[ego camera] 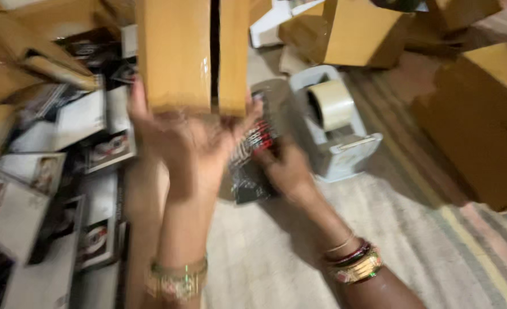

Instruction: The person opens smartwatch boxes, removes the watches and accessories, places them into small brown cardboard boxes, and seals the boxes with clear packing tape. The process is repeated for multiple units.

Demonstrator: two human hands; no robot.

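Raised and spread wide, the left hand is pressing its palm and fingers against the near end of a tall brown cardboard box, holding it up from below. That box is standing in the upper middle of the view, its two flaps parted by a dark gap, with a strip of clear tape shining across the lower edge. Gold and green bangles are circling the left wrist.

Just to the right, the right hand is resting on a dark plastic-wrapped packet with red and white markings; the fingers are curled over it, but blur is making it hard to tell whether they are gripping or only touching. The packet is lying on the floor mat, just below the box and touching the side of a pale grey tape dispenser. A roll of tan packing tape is sitting upright in the dispenser. Gold and red bangles are sitting on the right wrist.

Further out, a striped woven mat is covering the floor on the right. Printed cards and small flat boxes are lying scattered in a heap on the left. More brown cartons are standing along the right edge and the top of the view.
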